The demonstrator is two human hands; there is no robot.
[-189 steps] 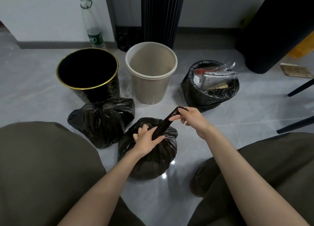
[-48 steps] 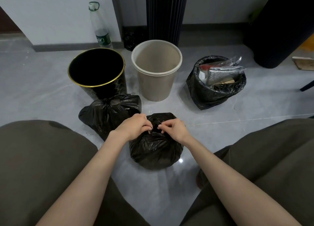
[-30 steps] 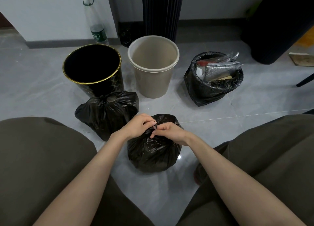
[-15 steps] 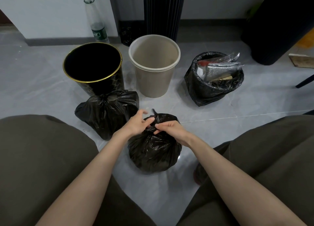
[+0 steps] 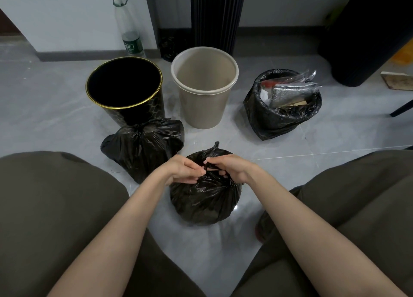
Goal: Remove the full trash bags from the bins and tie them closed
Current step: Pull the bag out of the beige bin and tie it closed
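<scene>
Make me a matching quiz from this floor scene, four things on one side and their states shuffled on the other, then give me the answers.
Things
1. black bin with gold rim
2. beige bin
3. bag under the hands
4. bag on the right

States
A. mouth open, packaging sticking out
B. top being knotted by the left hand and right hand
C. no bag in it, pale inside
D. no bag in it, a tied bag on the floor in front of it

Pairs: 1-D, 2-C, 3-B, 4-A
</scene>
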